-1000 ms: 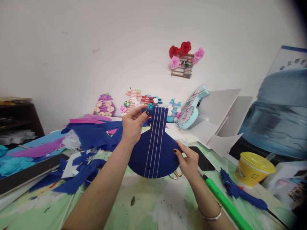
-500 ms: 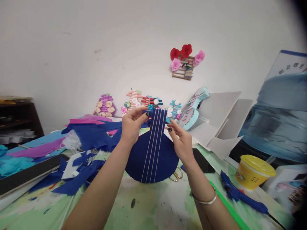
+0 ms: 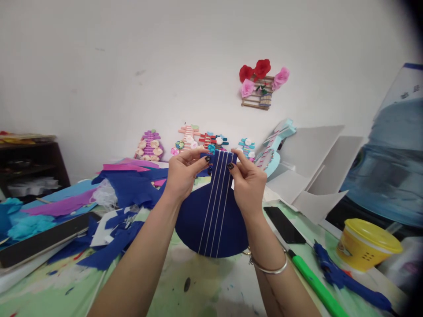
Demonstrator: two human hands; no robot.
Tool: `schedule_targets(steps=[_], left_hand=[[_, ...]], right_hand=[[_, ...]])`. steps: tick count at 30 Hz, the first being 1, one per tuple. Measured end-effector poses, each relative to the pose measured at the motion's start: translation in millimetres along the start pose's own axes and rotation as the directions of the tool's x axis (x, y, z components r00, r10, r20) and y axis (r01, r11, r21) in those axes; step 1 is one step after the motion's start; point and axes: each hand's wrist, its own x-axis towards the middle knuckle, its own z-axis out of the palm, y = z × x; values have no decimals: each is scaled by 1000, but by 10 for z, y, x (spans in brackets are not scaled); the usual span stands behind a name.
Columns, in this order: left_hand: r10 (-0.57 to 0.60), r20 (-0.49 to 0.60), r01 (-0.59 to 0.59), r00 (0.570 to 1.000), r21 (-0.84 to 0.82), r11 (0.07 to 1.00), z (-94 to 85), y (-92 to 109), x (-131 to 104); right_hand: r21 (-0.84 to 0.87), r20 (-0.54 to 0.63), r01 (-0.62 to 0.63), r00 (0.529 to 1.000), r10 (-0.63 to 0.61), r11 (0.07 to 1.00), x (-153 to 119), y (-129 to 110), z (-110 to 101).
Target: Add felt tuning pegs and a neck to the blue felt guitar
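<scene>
A dark blue craft lute (image 3: 211, 220) with a rounded body and several white strings is held upright in front of me, its neck at the top. My left hand (image 3: 185, 171) pinches a small blue peg-like piece (image 3: 207, 157) against the left side of the neck. At the neck's upper right edge, my right hand (image 3: 247, 180) has its thumb on the front and its fingers behind. A small white bit (image 3: 232, 184) shows beside the right thumb. What the right fingertips touch behind the neck is hidden.
Blue paper scraps (image 3: 122, 237) and a dark flat case (image 3: 46, 237) lie left. A phone (image 3: 284, 224), green-handled knife (image 3: 317, 284), blue glue gun (image 3: 346, 281) and yellow tub (image 3: 366, 244) are right. Decorated small lutes (image 3: 188, 136) stand by the wall.
My right hand has moved up and inward onto the top of the neck, closing its thumb and fingers there. My left hand keeps its grip. The view has turned slightly left.
</scene>
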Motion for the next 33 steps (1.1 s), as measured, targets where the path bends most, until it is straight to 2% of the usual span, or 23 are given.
schedule_targets(steps=[13,23,33], left_hand=[[7,8,-7,1000,52,999,-12,54,-9],[-5,71,2,997,42,999,-93,73,13],[-12,66,6,998,83,997,-84,84,9]], right_hand=[[35,-16,24,1000,-24,999,1,55,15],[37,-15,30,999,-29,999,2,53,13],[74,-13,23,1000,-22,997,8,34,9]])
